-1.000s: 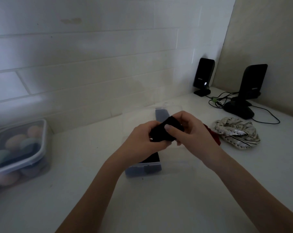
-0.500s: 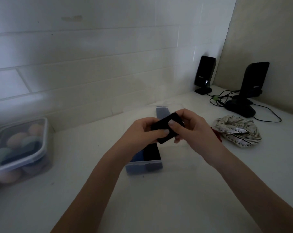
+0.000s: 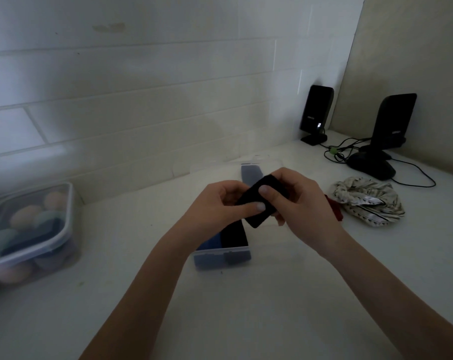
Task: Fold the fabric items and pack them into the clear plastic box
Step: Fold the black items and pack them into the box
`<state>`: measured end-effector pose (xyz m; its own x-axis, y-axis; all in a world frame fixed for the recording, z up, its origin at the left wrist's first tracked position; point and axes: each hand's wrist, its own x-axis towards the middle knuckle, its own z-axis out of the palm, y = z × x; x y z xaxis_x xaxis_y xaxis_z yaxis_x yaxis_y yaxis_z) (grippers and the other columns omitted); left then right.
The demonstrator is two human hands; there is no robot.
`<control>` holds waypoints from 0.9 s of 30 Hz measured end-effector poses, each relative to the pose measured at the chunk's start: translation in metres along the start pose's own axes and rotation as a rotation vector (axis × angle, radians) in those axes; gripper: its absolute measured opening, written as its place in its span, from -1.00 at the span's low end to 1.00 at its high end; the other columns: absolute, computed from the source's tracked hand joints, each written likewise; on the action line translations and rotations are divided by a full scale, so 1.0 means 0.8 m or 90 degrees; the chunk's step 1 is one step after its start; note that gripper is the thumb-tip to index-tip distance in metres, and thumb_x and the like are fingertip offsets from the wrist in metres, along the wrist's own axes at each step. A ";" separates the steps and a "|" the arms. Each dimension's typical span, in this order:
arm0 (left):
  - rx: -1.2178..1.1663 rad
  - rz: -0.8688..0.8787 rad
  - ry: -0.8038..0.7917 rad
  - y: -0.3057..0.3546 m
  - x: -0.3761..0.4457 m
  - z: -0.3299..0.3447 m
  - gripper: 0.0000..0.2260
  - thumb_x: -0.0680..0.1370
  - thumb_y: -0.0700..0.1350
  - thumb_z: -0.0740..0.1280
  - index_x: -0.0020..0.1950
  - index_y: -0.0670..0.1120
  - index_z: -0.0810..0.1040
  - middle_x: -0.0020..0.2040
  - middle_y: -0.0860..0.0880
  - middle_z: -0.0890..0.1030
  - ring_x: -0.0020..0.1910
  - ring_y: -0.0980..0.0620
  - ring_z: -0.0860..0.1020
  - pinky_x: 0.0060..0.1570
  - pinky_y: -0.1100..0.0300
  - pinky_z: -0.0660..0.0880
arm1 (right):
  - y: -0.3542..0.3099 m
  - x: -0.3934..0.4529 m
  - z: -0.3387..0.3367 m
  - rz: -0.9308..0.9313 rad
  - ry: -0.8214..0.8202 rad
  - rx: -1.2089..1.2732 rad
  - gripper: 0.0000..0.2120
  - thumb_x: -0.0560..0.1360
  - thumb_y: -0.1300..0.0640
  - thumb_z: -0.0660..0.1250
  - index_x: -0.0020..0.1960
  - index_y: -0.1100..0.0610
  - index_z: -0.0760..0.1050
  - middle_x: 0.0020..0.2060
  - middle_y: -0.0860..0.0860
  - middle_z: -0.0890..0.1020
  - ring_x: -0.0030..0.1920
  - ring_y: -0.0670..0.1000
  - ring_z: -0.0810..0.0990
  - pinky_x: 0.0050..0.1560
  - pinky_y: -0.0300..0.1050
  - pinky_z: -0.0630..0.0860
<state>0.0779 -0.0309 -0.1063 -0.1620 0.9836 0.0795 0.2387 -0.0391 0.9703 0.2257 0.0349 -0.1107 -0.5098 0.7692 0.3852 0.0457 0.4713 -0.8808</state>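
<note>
Left hand and right hand pinch folded black fabric above clear box; loosened fingers risk unfolding.

Each of the two black speakers, the far speaker by the tiled wall and the near speaker by the beige panel, bore a small pale brand mark too blurred to read.
</note>
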 end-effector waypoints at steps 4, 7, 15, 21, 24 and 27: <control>0.071 0.044 0.018 0.001 -0.003 0.003 -0.75 0.30 -0.20 0.53 -0.08 -0.07 0.59 -0.21 0.01 0.69 -0.24 0.11 0.65 -0.23 0.36 0.51 | -0.003 0.000 -0.001 0.009 -0.007 0.032 -0.92 0.44 0.23 0.40 -0.10 0.12 0.53 -0.34 0.11 0.59 -0.50 -0.12 0.50 -0.50 -0.27 0.47; 0.106 0.085 0.075 -0.001 -0.001 0.000 -0.71 0.23 -0.20 0.58 -0.11 -0.07 0.61 -0.23 0.00 0.68 -0.29 0.14 0.64 -0.27 0.38 0.51 | -0.010 0.002 -0.013 0.025 -0.121 0.042 -0.79 0.41 0.31 0.41 -0.05 0.07 0.52 -0.21 0.06 0.62 -0.45 -0.12 0.56 -0.39 -0.28 0.52; 0.210 0.143 0.041 -0.003 -0.001 -0.018 -0.62 0.28 -0.24 0.54 -0.06 0.15 0.56 0.03 0.06 0.61 -0.03 0.09 0.59 -0.04 0.19 0.58 | -0.011 0.006 -0.034 -0.015 -0.183 -0.212 -0.73 0.32 0.37 0.44 -0.21 0.01 0.53 -0.37 -0.17 0.60 -0.39 -0.24 0.52 -0.41 -0.45 0.39; 0.307 0.138 -0.018 0.001 -0.008 -0.029 -0.86 0.36 -0.17 0.48 -0.14 0.01 0.63 -0.28 0.06 0.65 -0.31 0.16 0.58 -0.32 0.32 0.47 | -0.004 0.008 -0.017 -0.126 -0.327 -0.514 -0.82 0.35 0.28 0.37 -0.11 0.09 0.47 -0.17 -0.12 0.42 -0.19 -0.09 0.48 -0.20 -0.38 0.36; 0.360 0.127 -0.049 -0.004 -0.006 -0.030 -0.88 0.37 -0.19 0.46 -0.16 0.01 0.64 -0.30 0.07 0.65 -0.33 0.18 0.58 -0.34 0.42 0.43 | -0.003 0.010 -0.011 -0.130 -0.377 -0.544 -0.79 0.36 0.26 0.36 -0.13 0.07 0.35 -0.11 -0.08 0.39 -0.13 0.00 0.49 -0.22 -0.26 0.35; 0.435 0.089 -0.099 -0.012 -0.003 -0.030 -0.88 0.38 -0.20 0.44 -0.14 -0.01 0.67 -0.24 0.04 0.69 -0.28 0.19 0.61 -0.26 0.40 0.49 | -0.004 0.017 -0.010 -0.079 -0.427 -0.554 -0.83 0.40 0.18 0.38 -0.08 0.17 0.42 -0.09 0.00 0.47 -0.12 0.03 0.49 -0.22 -0.29 0.35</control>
<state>0.0530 -0.0368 -0.1099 0.0401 0.9931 0.1105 0.8017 -0.0980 0.5896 0.2254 0.0470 -0.1005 -0.9029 0.4298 -0.0021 0.4166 0.8741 -0.2498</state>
